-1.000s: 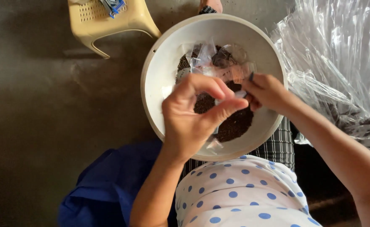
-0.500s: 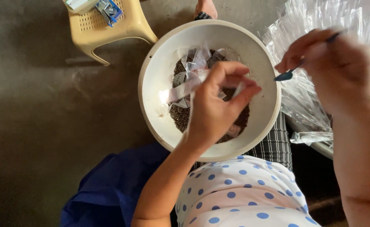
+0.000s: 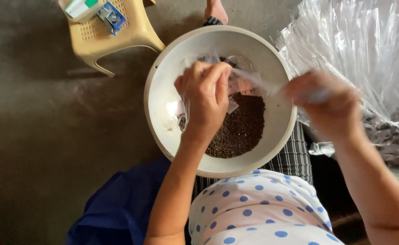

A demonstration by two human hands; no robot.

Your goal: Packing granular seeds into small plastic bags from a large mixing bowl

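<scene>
A wide white bowl (image 3: 163,90) rests on my lap and holds a heap of dark seeds (image 3: 244,131) plus a few small clear packets. My left hand (image 3: 204,100) hovers over the bowl's middle, its fingers pinched on a small clear plastic bag (image 3: 242,79). At the bowl's right rim my right hand (image 3: 326,109) is blurred by motion. It is closed on a thin pale spoon-like tool, whose end streaks toward the bag. What the tool carries cannot be told.
A heap of clear plastic bags (image 3: 358,50) lies to the right, with filled dark packets below it. A beige plastic stool (image 3: 113,36) carrying small packets stands at the upper left on the grey floor. Blue cloth (image 3: 117,208) lies beside my lap. Another person's foot (image 3: 215,11) shows beyond the bowl.
My right hand rose off the bowl to the right, then came back down to the rim. My left hand stayed over the bowl with the bag.
</scene>
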